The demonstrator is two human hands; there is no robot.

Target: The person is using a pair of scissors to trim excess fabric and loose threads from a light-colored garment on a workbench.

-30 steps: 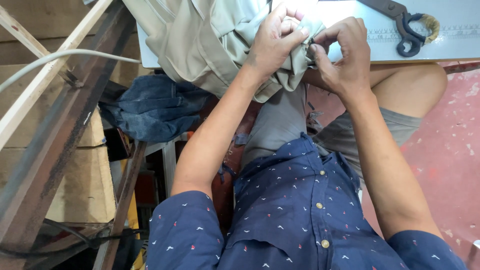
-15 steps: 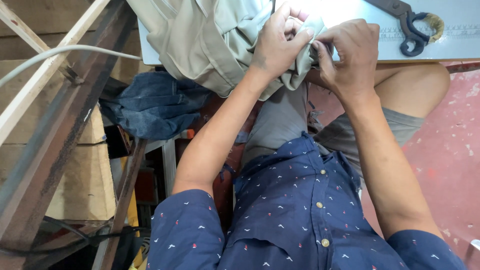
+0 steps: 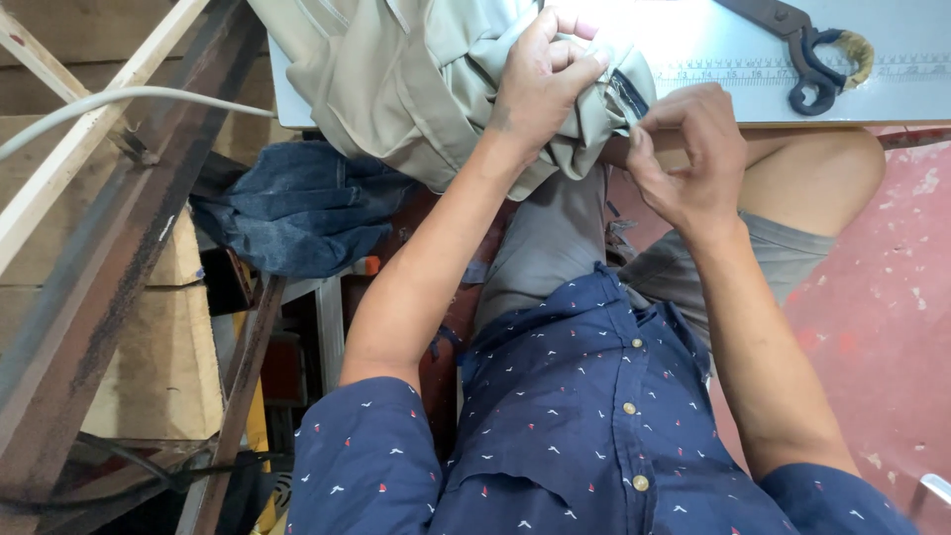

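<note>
While L hand (image 3: 543,84) grips khaki garment (image 3: 416,89), R hand (image 3: 688,159) pinches its edge.

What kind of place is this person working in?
Probably a small tailoring workshop: a khaki garment bunched in both hands, heavy black shears on a work table with a printed ruler, and folded denim beside it.

Matt khaki cloth garment (image 3: 416,89) lies on a smooth pale tabletop (image 3: 713,59); dark metal shears (image 3: 792,40); rough wooden beams (image 3: 59,198); folded blue denim (image 3: 297,208).
</note>
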